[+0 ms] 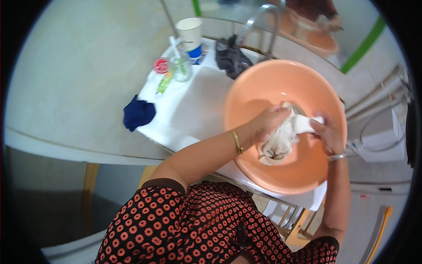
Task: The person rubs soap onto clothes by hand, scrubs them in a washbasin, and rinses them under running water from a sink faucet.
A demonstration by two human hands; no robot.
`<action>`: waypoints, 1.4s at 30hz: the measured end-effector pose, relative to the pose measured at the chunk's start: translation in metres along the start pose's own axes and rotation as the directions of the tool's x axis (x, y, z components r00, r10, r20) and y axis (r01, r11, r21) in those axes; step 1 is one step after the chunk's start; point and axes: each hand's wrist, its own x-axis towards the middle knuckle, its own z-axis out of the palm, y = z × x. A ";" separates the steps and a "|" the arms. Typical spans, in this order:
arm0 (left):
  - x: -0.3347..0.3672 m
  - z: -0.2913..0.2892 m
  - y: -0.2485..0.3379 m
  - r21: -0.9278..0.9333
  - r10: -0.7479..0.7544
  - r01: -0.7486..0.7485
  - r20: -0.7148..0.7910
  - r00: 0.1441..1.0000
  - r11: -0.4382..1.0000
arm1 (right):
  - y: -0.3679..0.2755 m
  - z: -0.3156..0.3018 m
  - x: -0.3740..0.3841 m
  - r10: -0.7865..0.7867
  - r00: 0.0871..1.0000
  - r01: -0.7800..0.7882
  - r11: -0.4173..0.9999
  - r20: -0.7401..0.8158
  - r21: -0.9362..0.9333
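Observation:
Over a big orange plastic basin (246, 103), my left hand (269, 122) grips a crumpled off-white cloth (280, 140), fingers closed on its upper part. The cloth hangs down inside the basin and has a few darker patches. Its exact kind of garment cannot be made out. To its right, my right hand (327, 132) pinches a smooth white object (304, 124) between thumb and fingers, pressed against the cloth. Whether that object is a soap bar or a brush is unclear. A gold bangle circles my left wrist and a silver band my right.
The basin rests on a white sink (193, 110) beneath a curved tap (255, 20). Left of it are a dark grey wet cloth (231, 57), a paper cup (190, 35), a glass jar (181, 70) with a toothbrush, a red lid (161, 65) and a navy cloth (139, 113).

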 end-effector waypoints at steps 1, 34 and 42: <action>-0.005 -0.001 0.002 0.001 0.026 -0.026 -0.015 1.000 1.000 | 0.005 -0.011 0.005 -0.046 0.997 0.041 0.997 -0.069 -0.072; -0.285 -0.154 0.122 0.367 0.257 -0.038 -0.569 0.781 0.929 | -0.045 0.334 0.247 0.107 0.965 0.020 0.881 0.241 -0.474; -0.275 -0.149 0.118 0.340 0.244 -0.073 -0.494 0.834 0.938 | -0.020 0.343 0.289 -0.512 0.858 0.246 0.489 -0.048 -0.837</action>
